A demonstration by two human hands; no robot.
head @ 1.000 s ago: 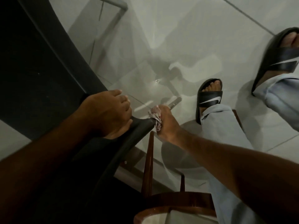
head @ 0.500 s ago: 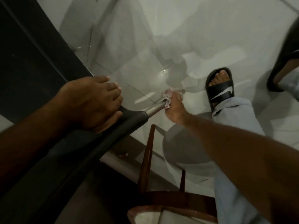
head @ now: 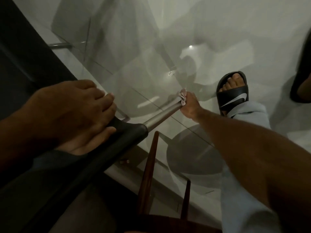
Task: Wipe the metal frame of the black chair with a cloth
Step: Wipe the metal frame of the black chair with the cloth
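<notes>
The black chair's padded armrest [head: 127,132] runs diagonally across the lower left. A bare metal tube [head: 161,115] of the frame comes out of its end and slopes down toward the floor. My left hand [head: 72,113] rests on top of the armrest, fingers curled over it. My right hand [head: 189,105] reaches down and grips a small pale cloth [head: 182,96], pressed around the tube far down its length. The tube's lower end is hidden behind the cloth and hand.
A glossy white tiled floor [head: 210,31] lies below. My foot in a black slide sandal [head: 233,91] stands right of the tube, another sandal [head: 301,84] at the right edge. A brown wooden chair [head: 148,174] with thin spindles stands at bottom centre. Another chrome bar [head: 60,46] shows upper left.
My right hand has slid the cloth down the metal tube, away from the armrest end, so more bare tube shows. My left hand stays on the armrest.
</notes>
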